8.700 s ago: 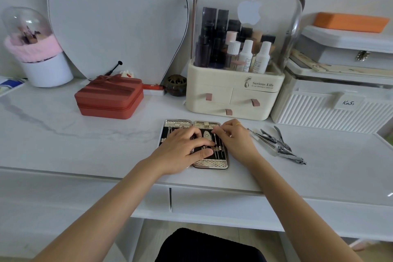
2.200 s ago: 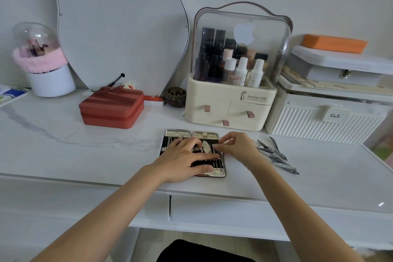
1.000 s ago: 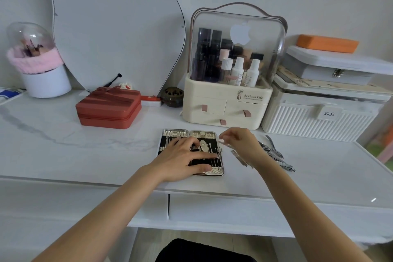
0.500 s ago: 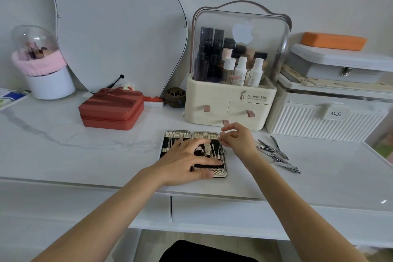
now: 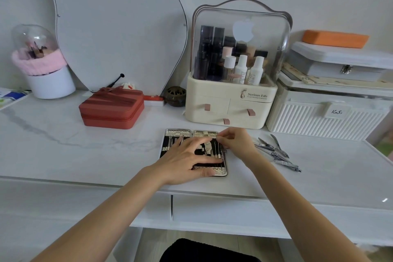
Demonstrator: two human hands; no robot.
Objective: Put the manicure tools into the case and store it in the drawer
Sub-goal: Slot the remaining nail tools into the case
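Observation:
The manicure case (image 5: 178, 133) lies open and flat on the white desk, gold-edged with a black lining, and several steel tools sit in its slots. My left hand (image 5: 187, 160) presses on the case with straight fingers. My right hand (image 5: 238, 142) is at the case's upper right corner, pinching a thin steel tool (image 5: 223, 152) that lies along the right edge. Several loose manicure tools (image 5: 274, 152) lie on the desk just right of my right hand. The desk drawer (image 5: 223, 212) below the case is closed.
A red zipped box (image 5: 111, 108) sits at the left behind the case. A cream cosmetics organizer (image 5: 231, 102) and a white ribbed box (image 5: 325, 122) stand close behind. A mirror (image 5: 119, 27) and a brush holder (image 5: 46, 78) line the wall. A black stool (image 5: 204, 251) is under the desk.
One second ago my right hand held a thin tool off to the right of the case. It has carried the tool to the case's right edge. My left hand has stayed on the case.

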